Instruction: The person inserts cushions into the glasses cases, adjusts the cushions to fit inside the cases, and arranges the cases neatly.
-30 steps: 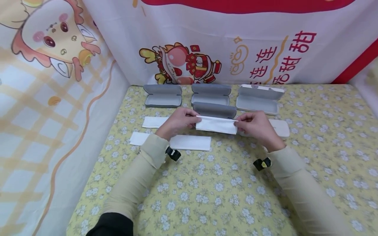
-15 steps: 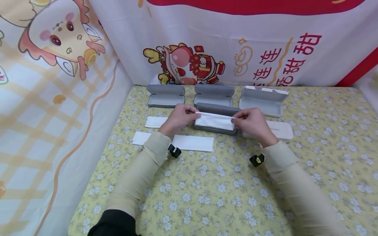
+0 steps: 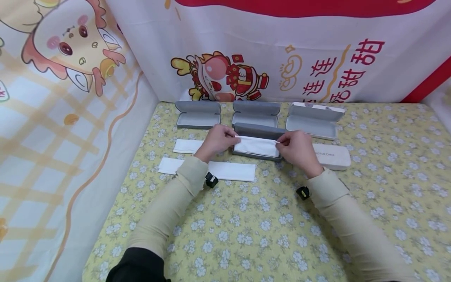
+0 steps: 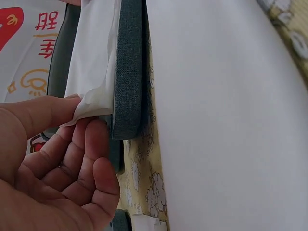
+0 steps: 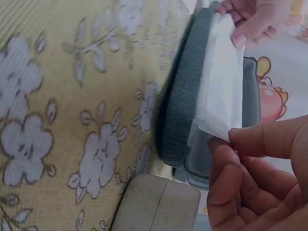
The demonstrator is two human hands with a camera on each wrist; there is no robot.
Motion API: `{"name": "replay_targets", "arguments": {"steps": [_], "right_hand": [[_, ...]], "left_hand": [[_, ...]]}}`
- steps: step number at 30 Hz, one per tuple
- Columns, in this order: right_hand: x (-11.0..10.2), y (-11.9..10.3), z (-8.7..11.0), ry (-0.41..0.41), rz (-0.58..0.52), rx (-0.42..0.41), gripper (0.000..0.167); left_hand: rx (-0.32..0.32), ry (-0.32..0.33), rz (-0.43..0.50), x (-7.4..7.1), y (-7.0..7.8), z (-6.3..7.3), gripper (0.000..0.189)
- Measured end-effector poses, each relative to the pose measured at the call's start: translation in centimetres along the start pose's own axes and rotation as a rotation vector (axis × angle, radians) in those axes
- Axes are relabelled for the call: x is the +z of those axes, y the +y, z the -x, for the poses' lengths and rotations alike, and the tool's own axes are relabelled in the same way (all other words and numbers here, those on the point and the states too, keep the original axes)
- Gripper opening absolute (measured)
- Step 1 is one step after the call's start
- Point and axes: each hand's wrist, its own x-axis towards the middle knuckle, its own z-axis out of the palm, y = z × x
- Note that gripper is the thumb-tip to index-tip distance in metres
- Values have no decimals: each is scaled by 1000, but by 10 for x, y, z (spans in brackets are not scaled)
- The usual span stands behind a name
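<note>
A folded white cloth [image 3: 256,145] lies stretched level within the base of an open grey glasses case [image 3: 254,156], whose lid stands up behind it. My left hand [image 3: 217,141] pinches the cloth's left end between thumb and fingers. The opposite end is pinched by my right hand [image 3: 297,149]. In the left wrist view, the cloth's corner [image 4: 94,103] bunches at my thumb, just by the end of the case [image 4: 129,72]. From the right wrist, the cloth [image 5: 222,86] appears inside the case wall [image 5: 185,91], its near corner lifted by my fingers.
Behind stand two open grey cases [image 3: 198,120] and an open white case [image 3: 311,126]. A closed white case [image 3: 332,157] lies beside my right hand. Two folded white cloths, a far one [image 3: 186,146] and a near one [image 3: 232,171], lie by my left arm on the floral tablecloth [image 3: 246,235].
Both hands have lowered the white cloth from in front of the grey case into its base. The case's front rim, hidden a second ago, now shows below the cloth.
</note>
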Motion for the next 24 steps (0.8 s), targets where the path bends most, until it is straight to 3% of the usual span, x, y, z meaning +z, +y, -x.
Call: {"name": "replay_targets", "arguments": {"steps": [9,14,18,24], "right_hand": [[12,-1,-2,1,171,-57,15],[16,-1,-2,-1,261,-88,32],[18,-2,-1,-2,300,-93,43],[18,-3,1,2,301,-92,39]], "left_hand": [[13,64,-184,6,4,-5,10],[50,96,-248,9,4,-7,11],[55,107,-248,11,5,-8,11],[45,105,-221,12,3,-8,10]]}}
